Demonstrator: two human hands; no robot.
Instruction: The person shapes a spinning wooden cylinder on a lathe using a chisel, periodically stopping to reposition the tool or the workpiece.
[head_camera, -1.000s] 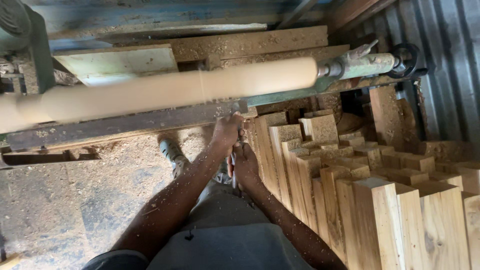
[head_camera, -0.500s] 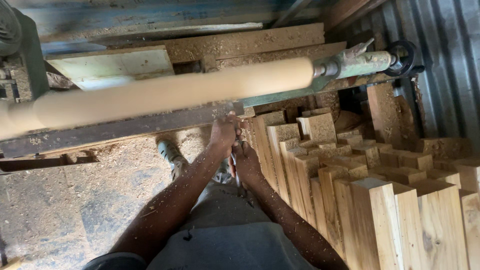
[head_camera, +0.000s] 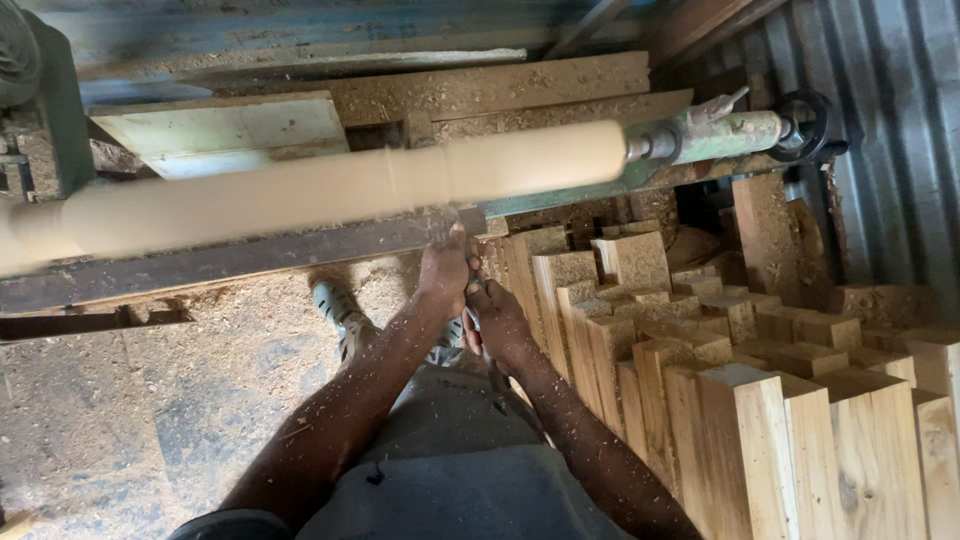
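Observation:
A long pale round wooden piece (head_camera: 330, 185) is mounted across a lathe, blurred as if spinning, with its right end at the green tailstock (head_camera: 725, 135). My left hand (head_camera: 445, 270) reaches up under the piece at the dark metal rail (head_camera: 230, 262), fingers closed around a thin tool whose tip is hard to see. My right hand (head_camera: 497, 322) sits just below and behind it, gripping the same tool's lower part. Both forearms are dusted with wood chips.
Several upright square timber blocks (head_camera: 700, 370) stand packed at the right, close to my right arm. Sawdust covers the floor (head_camera: 150, 400), where my shoe (head_camera: 335, 305) shows. A corrugated metal wall (head_camera: 890, 150) closes the right side. A pale board (head_camera: 220, 130) lies behind the lathe.
Both hands stay together under the turning piece, nearly unmoved. The view has shifted slightly.

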